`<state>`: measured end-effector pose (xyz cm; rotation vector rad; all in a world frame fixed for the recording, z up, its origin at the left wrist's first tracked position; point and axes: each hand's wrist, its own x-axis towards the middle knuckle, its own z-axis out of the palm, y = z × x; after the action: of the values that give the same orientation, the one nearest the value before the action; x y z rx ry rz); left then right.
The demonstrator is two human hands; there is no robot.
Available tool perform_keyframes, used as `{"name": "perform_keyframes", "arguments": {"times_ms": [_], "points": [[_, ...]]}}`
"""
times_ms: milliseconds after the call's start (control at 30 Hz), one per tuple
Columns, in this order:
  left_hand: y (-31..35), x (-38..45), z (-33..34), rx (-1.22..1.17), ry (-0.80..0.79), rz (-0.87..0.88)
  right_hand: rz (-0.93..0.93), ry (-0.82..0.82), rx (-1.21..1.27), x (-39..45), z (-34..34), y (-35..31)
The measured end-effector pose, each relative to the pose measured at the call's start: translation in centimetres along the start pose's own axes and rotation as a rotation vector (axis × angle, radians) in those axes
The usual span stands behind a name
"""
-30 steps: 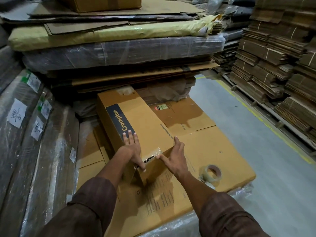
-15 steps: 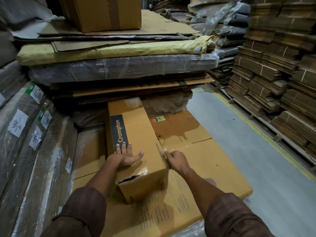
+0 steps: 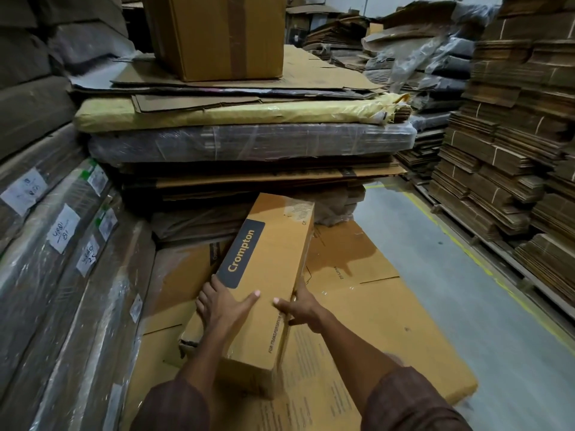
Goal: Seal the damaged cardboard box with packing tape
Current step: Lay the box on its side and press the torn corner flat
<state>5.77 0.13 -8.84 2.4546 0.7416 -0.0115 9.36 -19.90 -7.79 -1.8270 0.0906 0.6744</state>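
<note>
— Since the earlier frame, what has moved?

— Rolled over: the Crompton box (image 3: 264,293) now shows its logo panel on top, and the torn near corner sits lower left, at the wrist.

— Hands?

— Left hand (image 3: 222,307) lies flat with fingers spread on the near left edge. Right hand (image 3: 300,307) grips the right edge, thumb on top.

— Which way does the box run?

— Its long axis goes from bottom centre up toward frame centre, leaning slightly right, away from both hands. It rests on flattened cartons (image 3: 389,321).

— Which hand is nearer the tear?

— Left, I judge. No tape roll is visible.

— Beyond?

— Wrapped cardboard stacks (image 3: 249,141).
</note>
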Motion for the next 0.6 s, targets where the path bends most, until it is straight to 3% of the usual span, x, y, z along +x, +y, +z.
{"name": "perform_keyframes", "arguments": {"times_ms": [133, 300, 333, 367, 467, 500, 600], "points": [[-0.9, 0.2, -0.4, -0.034, -0.036, 0.033, 0.154, -0.034, -0.102, -1.0, 1.1, -2.2], [-2.5, 0.3, -1.1, -0.068, -0.036, 0.066, 0.533, -0.517, -0.401, -2.4, -0.7, -4.6], [-2.7, 0.2, -1.2, -0.068, -0.039, 0.075, 0.573, -0.485, -0.448, -2.8, -1.1, -5.2], [-2.8, 0.1, -1.2, -0.064, -0.043, 0.087, 0.542, -0.345, -0.467, -2.8, -1.4, -5.4], [-3.2, -0.3, -1.2, -0.029, -0.044, 0.145, 0.224, 0.32, -0.527, -1.8, -2.7, -5.5], [-3.3, -0.3, -1.3, -0.011, -0.04, 0.166, 0.167, 0.447, -0.552, -1.4, -3.0, -5.4], [-3.7, -0.4, -1.5, 0.041, -0.024, 0.227, 0.174, 0.498, -0.511, -1.0, -2.7, -5.3]]}}
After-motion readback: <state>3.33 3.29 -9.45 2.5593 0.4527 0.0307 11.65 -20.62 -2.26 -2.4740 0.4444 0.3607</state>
